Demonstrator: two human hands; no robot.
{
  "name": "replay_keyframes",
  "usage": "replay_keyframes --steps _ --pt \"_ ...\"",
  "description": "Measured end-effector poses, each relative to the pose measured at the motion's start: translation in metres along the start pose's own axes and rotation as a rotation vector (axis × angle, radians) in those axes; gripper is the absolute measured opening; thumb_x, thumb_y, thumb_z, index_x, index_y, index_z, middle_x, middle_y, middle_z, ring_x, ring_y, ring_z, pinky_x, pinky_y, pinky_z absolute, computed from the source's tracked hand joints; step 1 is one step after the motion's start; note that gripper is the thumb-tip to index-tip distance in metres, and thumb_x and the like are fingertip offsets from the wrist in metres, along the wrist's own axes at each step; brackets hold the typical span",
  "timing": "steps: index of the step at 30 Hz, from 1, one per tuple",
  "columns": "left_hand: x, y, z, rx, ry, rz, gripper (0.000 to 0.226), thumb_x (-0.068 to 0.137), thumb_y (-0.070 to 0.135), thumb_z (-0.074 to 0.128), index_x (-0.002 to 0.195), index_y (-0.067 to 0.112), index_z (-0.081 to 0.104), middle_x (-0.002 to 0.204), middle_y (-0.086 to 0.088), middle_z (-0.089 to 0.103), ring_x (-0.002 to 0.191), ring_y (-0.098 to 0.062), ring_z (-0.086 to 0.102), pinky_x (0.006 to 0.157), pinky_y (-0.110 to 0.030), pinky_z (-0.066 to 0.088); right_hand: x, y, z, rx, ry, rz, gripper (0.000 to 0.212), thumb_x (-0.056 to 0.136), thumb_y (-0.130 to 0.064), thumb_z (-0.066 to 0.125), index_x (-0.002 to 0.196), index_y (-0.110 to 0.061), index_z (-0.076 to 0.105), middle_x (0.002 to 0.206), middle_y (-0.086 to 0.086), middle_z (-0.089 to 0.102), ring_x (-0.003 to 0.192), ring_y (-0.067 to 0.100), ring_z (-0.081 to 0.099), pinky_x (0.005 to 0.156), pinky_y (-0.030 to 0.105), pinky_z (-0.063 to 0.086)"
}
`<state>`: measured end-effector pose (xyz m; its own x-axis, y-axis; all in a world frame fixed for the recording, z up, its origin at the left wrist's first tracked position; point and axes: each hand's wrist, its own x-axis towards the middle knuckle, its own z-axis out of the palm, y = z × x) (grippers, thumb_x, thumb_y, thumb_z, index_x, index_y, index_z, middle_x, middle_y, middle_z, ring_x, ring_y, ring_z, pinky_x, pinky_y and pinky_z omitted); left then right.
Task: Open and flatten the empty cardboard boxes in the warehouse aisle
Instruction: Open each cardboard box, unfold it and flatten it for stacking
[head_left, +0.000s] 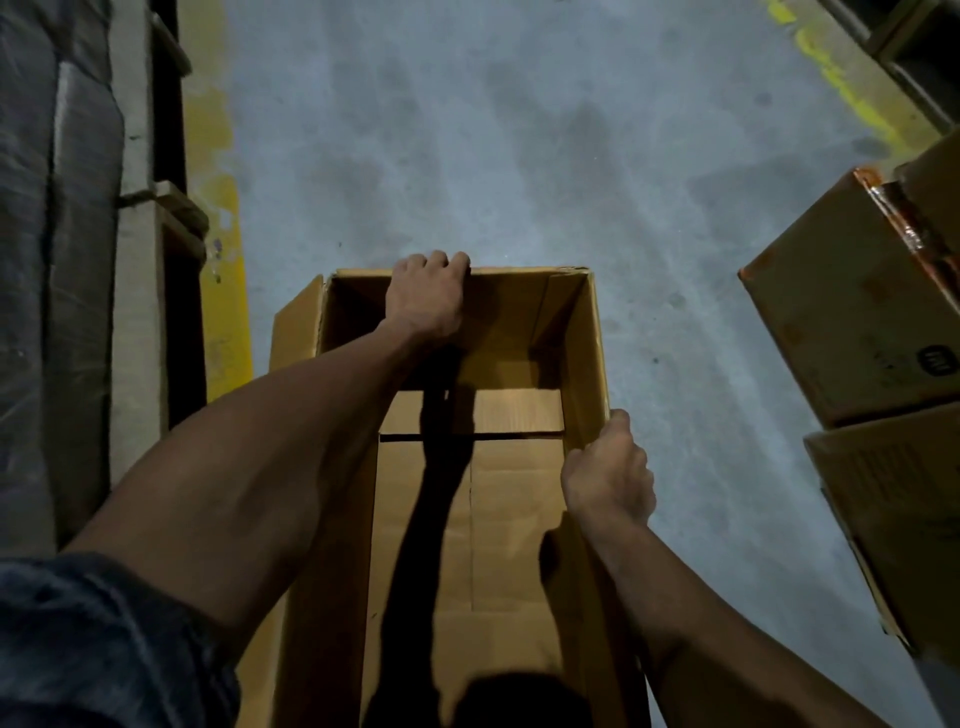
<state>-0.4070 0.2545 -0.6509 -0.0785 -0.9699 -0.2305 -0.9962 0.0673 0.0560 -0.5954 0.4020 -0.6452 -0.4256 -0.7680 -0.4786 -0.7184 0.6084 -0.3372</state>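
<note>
A long open cardboard box (514, 499) stands on the concrete floor right in front of me, top open and inside empty. Its bottom flaps are closed, with a seam gap across the middle. My left hand (427, 296) reaches across the box and grips the top edge of its far wall. The right hand (608, 470) is closed on the top edge of the right side wall. A side flap (296, 332) sticks out at the far left corner.
Two more cardboard boxes (852, 312) (898, 519) stand at the right, one with orange tape. Wrapped pallet goods and a wooden pallet (140, 218) line the left behind a yellow floor line (228, 291). Grey concrete floor (493, 130) stretches ahead.
</note>
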Motion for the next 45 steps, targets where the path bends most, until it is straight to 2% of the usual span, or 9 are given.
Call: replay_keyframes --steps 4,7,11,19,22,25,30,35,45 --pt "-0.017 -0.002 -0.002 -0.064 -0.036 0.003 0.072 0.093 0.020 0.058 0.154 0.014 0.022 0.160 -0.013 0.024 0.149 -0.034 0.018 0.123 -0.045 0.013 -0.001 -0.001 -0.002 -0.006 0.003 0.005 0.040 0.100 -0.012 0.054 0.137 -0.014 0.042 0.096 0.003 0.050 0.063 0.010 0.040 0.049 0.026 0.029" --pt "-0.049 -0.001 -0.002 -0.082 -0.050 -0.029 0.074 0.097 0.026 0.055 0.158 0.015 0.013 0.166 -0.010 0.007 0.153 -0.031 0.003 0.125 -0.045 0.005 0.000 -0.001 -0.004 0.010 -0.001 0.011 0.038 0.100 -0.009 0.052 0.136 -0.013 0.043 0.112 0.011 0.060 0.082 0.021 0.049 0.063 0.033 0.038" --pt "-0.116 -0.002 0.009 -0.069 -0.040 -0.080 0.066 0.102 0.031 0.046 0.158 0.016 0.014 0.167 -0.009 0.005 0.153 -0.029 0.000 0.124 -0.045 0.003 0.000 0.001 -0.007 0.037 -0.037 0.006 0.035 0.099 -0.008 0.052 0.133 -0.011 0.044 0.122 0.014 0.059 0.106 0.033 0.058 0.071 0.038 0.041" --pt "-0.224 -0.020 0.029 -0.046 0.036 -0.300 0.068 0.098 0.030 0.049 0.156 0.011 0.019 0.166 -0.014 0.001 0.152 -0.035 0.000 0.123 -0.050 0.006 -0.018 0.035 -0.020 -0.038 -0.143 -0.110 0.049 0.102 -0.024 0.054 0.145 -0.016 0.033 0.134 0.015 0.054 0.118 0.037 0.056 0.087 0.044 0.049" --pt "-0.248 -0.024 0.037 -0.149 0.035 -0.404 0.080 0.096 0.025 0.051 0.157 0.006 0.004 0.165 -0.017 -0.001 0.152 -0.037 0.006 0.122 -0.048 0.014 -0.046 0.060 -0.018 -0.105 -0.110 -0.113 0.044 0.101 -0.029 0.056 0.140 -0.015 0.041 0.127 0.013 0.057 0.111 0.034 0.058 0.076 0.037 0.044" --pt "-0.268 -0.030 0.052 -0.314 -0.001 -0.514 0.085 0.096 0.019 0.055 0.157 0.003 -0.002 0.164 -0.019 0.010 0.149 -0.035 0.018 0.119 -0.043 0.022 -0.072 0.081 -0.013 -0.150 -0.117 -0.056 0.039 0.101 -0.029 0.055 0.136 -0.013 0.045 0.125 0.013 0.058 0.109 0.034 0.057 0.074 0.035 0.038" --pt "-0.296 -0.042 0.075 -0.458 -0.142 -0.744 0.042 0.099 0.031 0.055 0.130 0.006 0.042 0.125 -0.019 0.059 0.112 -0.041 0.057 0.089 -0.046 0.050 -0.086 0.102 0.005 -0.124 -0.105 -0.004 0.033 0.103 -0.028 0.054 0.130 -0.011 0.051 0.120 0.014 0.061 0.092 0.028 0.056 0.071 0.034 0.041" --pt "-0.302 -0.047 0.079 -0.569 -0.144 -0.709 0.031 0.100 0.032 0.057 0.112 0.004 0.060 0.111 -0.020 0.066 0.102 -0.040 0.062 0.085 -0.044 0.054 -0.087 0.103 0.005 -0.029 -0.128 -0.053 0.033 0.103 -0.020 0.053 0.134 -0.007 0.052 0.128 0.017 0.061 0.112 0.037 0.060 0.083 0.039 0.048" --pt "-0.312 -0.048 0.031 -0.692 0.059 -0.644 0.023 0.097 0.029 0.061 0.088 0.009 0.061 0.091 -0.015 0.068 0.088 -0.036 0.065 0.078 -0.043 0.055 -0.108 0.092 -0.049 0.011 -0.050 -0.191 0.025 0.102 -0.016 0.054 0.125 -0.006 0.057 0.118 0.014 0.062 0.101 0.033 0.060 0.078 0.035 0.044"
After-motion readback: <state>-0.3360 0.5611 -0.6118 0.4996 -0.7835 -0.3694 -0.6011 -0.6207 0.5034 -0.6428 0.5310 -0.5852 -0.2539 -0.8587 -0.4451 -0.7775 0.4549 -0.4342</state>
